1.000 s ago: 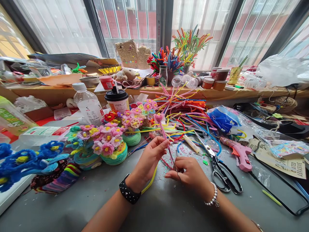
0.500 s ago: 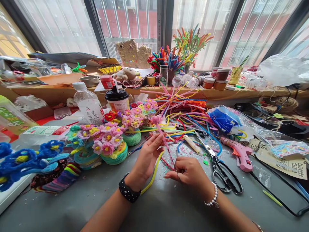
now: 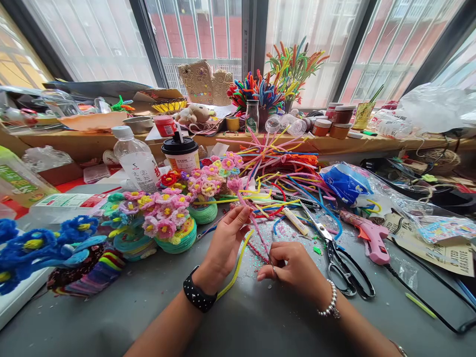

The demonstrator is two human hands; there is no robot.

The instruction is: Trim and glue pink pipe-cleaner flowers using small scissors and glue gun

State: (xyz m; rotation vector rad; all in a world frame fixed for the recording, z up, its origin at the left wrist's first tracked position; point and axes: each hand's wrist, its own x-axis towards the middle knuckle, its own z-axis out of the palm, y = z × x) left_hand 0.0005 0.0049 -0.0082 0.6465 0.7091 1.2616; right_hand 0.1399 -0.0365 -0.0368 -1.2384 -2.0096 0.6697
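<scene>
Through my head feed, the right hand [image 3: 292, 267] pinches the lower end of a pink fuzzy stem [image 3: 260, 233], slanting up between both hands; the left hand [image 3: 226, 245] grasps it higher, below its flower tip [image 3: 234, 185]. I see scissors [image 3: 327, 240] lying rightward, loose stems [image 3: 282, 161] heaped beyond.

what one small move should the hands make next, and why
Perhaps a slight twist of the pink stem by the right hand while the left hand steadies it: the right pinches it low down, the left meets it just below its fuzzy pink head, and the stretch between them looks nearly straight.
</scene>
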